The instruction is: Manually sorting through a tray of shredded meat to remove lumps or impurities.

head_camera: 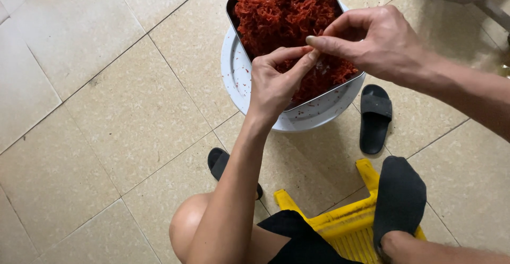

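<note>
While both hands' fingers [313,49] pinch together, red shreds [287,9] lie beneath.

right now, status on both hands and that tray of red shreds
Left hand and right hand pinching together over metal tray. Red shredded food heaped high. White round base beneath; nothing blocking.

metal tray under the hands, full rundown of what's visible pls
The metal tray is a rectangular pan with rounded corners and thin, shiny, steel-looking walls, its top edge cut off by the frame. It is heaped well above the rim with red shredded material. It rests level on a round white lid-like base flecked with red bits, which stands on the tiled floor. The left hand and right hand meet over its near end, fingers pinching together; whether they touch the tray itself is unclear.
</note>
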